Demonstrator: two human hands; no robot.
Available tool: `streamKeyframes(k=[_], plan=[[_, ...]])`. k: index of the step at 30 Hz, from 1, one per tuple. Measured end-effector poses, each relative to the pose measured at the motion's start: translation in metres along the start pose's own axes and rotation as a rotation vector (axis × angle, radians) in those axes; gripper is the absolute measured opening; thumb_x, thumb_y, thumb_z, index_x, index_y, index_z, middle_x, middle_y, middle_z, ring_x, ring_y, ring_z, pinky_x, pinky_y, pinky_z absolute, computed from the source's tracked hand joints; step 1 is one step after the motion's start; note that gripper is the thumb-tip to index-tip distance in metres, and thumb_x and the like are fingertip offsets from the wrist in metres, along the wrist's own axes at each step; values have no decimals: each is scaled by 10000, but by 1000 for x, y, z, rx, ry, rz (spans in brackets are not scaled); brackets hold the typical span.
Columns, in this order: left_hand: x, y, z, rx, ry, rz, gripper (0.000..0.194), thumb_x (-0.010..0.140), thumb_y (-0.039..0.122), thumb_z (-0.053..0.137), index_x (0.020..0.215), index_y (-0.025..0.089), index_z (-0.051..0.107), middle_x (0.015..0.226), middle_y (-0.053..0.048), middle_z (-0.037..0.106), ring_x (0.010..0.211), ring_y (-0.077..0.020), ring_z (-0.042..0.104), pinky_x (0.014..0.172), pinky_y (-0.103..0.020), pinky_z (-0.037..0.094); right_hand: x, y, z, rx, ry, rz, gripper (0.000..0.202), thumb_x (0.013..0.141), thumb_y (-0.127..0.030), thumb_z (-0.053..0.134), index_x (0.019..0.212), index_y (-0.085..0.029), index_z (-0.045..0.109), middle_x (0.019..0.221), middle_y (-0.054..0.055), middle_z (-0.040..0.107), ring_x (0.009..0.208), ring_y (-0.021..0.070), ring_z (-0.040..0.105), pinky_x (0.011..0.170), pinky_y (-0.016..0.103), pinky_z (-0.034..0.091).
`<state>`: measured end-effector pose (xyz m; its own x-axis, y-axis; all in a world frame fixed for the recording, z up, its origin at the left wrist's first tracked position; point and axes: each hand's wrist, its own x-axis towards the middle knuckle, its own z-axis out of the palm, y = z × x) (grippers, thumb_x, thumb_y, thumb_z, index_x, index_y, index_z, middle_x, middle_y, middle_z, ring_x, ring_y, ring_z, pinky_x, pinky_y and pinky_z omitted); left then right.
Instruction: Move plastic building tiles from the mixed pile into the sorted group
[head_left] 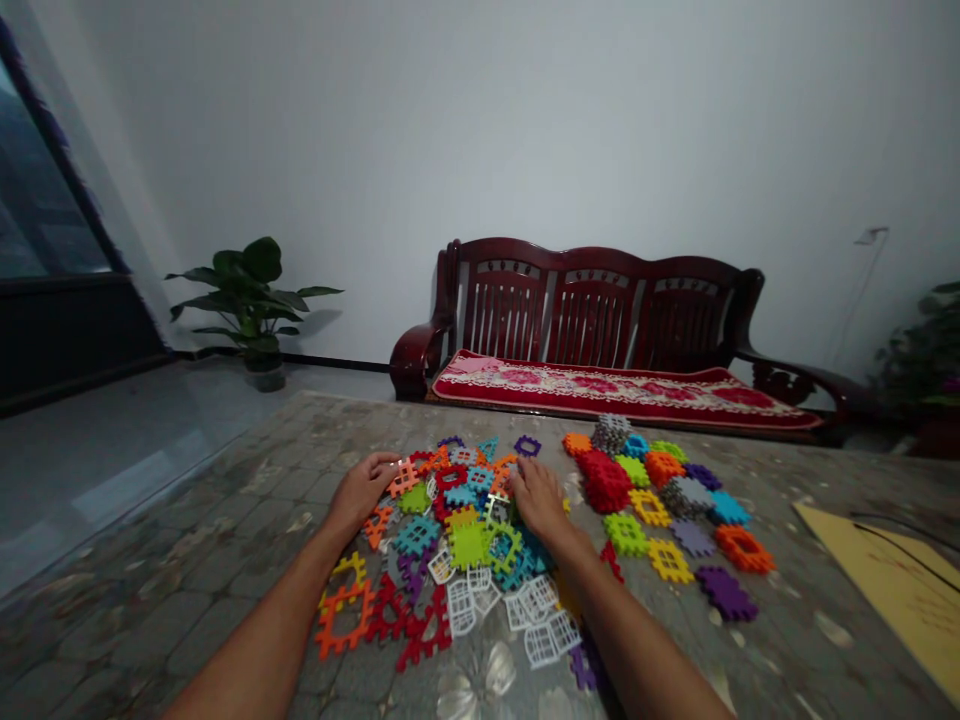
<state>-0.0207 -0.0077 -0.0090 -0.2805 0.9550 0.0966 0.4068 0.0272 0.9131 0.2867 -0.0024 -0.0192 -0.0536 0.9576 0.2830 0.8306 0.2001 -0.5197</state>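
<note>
Loosely heaped, the coloured interlocking pieces [469,543] lie on the worktop [240,570] between the person's two hands, many overlapping, with a lime-green square near the middle. The left hand [366,490] rests at the heap's left edge, its fingers reaching over a pale orange lattice piece [403,478]; whether they pinch it cannot be told. The right hand [538,495] lies over the opposite edge, fingers bent toward the pieces and close to an orange one [504,472]; their tips are partly hidden, so it cannot be told whether they grip anything. Nearer the person, white lattice pieces [460,607] spread out between the forearms, with red pieces [426,632] to their left and a large orange frame [328,637] farther left. Beyond the right forearm sit separate groups by colour, among them a red stack [604,482], a grey stack [611,433] and a purple stack [726,593]. A yellow sheet [885,590] lies at the far right. Behind the worktop stands a dark red wooden bench [600,310] bearing a patterned red mat [622,390], against a pale wall [525,120], with a leafy potted plant [255,285] to the left.
</note>
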Motion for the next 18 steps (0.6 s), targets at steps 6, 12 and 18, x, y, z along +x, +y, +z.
streamKeyframes(k=[6, 12, 18], plan=[[-2, 5, -1, -35, -6, -5, 498, 630, 516, 641, 986, 169, 664, 786, -45, 734, 742, -222, 679, 634, -284, 498, -10, 11, -22, -40, 74, -81, 404, 951, -358, 404, 1282, -211, 582, 1341, 140, 588, 1268, 303, 499, 1094, 511, 319], [-5, 11, -1, -76, -39, -22, 441, 651, 432, 632, 1018, 187, 642, 845, -40, 748, 772, -216, 696, 643, -284, 526, -26, 31, -25, -55, 20, -122, 424, 966, -401, 398, 1322, -235, 558, 1364, 118, 582, 1290, 287, 500, 1095, 497, 339], [-2, 10, 4, -22, -67, 5, 462, 635, 420, 634, 1041, 201, 655, 936, -52, 753, 883, -247, 694, 745, -315, 544, -36, 36, -17, -54, 23, -84, 440, 952, -380, 419, 1325, -203, 568, 1392, 136, 557, 1322, 301, 475, 1116, 500, 321]])
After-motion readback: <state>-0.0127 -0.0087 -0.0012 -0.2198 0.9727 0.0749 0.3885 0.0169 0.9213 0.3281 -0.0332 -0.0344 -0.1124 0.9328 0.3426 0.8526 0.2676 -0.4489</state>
